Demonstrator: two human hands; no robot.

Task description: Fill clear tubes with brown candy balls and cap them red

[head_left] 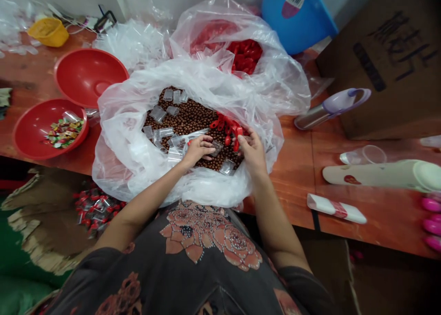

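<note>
A big clear plastic bag [124, 168] lies open on the table, full of small brown balls [196, 115]. Several clear plastic containers [158, 114] and a cluster of red plastic pieces [223, 122] rest on the balls. Over the middle of the bag, my left hand [199, 151] has its fingers curled at a small clear container [217, 148]. My right hand [254, 153], at the bag's right side, pinches a red plastic piece [237, 139] between thumb and fingers. Part of what each hand grips is hidden by the fingers.
Two red bowls stand at left: one bowl [25, 126] holds wrapped sweets, the other bowl [91, 71] is behind it. Another bag [285, 76] has red pieces inside. At right are a steel flask [312, 117], a pale bottle [372, 174] and a cardboard box [389, 103].
</note>
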